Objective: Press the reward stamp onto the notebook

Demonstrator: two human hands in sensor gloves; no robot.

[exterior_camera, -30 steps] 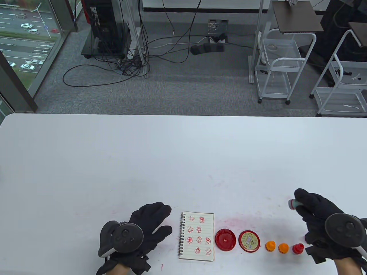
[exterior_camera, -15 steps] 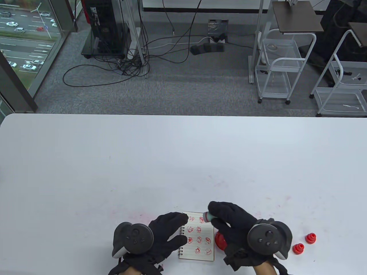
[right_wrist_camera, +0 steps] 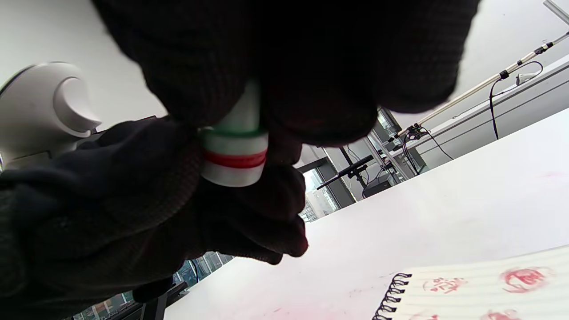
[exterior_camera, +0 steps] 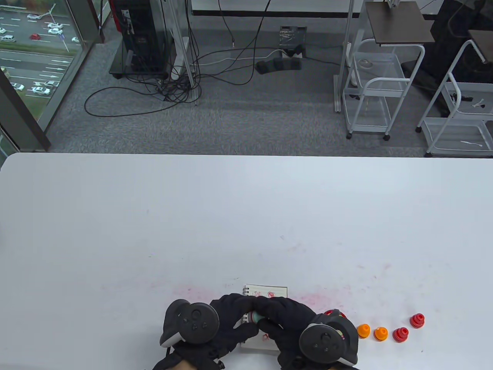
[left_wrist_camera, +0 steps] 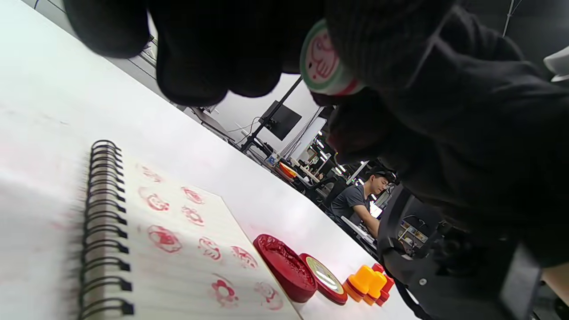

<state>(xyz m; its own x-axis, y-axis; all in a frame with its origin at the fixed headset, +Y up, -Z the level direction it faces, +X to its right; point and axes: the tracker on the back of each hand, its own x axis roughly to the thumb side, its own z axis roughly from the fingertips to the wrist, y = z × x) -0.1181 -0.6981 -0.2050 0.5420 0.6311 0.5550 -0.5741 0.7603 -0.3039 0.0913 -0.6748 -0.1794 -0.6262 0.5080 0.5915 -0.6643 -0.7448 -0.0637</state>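
Note:
A small white stamp (exterior_camera: 255, 317) with green and red bands is held low over the spiral notebook (exterior_camera: 269, 290), which carries several red prints. My right hand (exterior_camera: 275, 314) grips the stamp's body from the right. My left hand (exterior_camera: 238, 314) meets it from the left with curled fingers on the stamp's end. In the left wrist view the stamp (left_wrist_camera: 324, 62) shows a round face with a red figure above the notebook (left_wrist_camera: 178, 231). The right wrist view has the stamp (right_wrist_camera: 235, 146) between my right fingers, with the left hand (right_wrist_camera: 111, 200) pressed against its lower bands.
The open red ink pad (left_wrist_camera: 284, 266) and its lid (left_wrist_camera: 324, 278) lie right of the notebook, mostly hidden under my right hand in the table view. Two orange caps (exterior_camera: 363, 330) and two red caps (exterior_camera: 400, 334) stand further right. Pink ink smears mark the white table (exterior_camera: 231, 216).
My right hand carried the stamp from the far right to above the notebook. My left hand slid right and closed onto the stamp. A second red cap now stands at the right.

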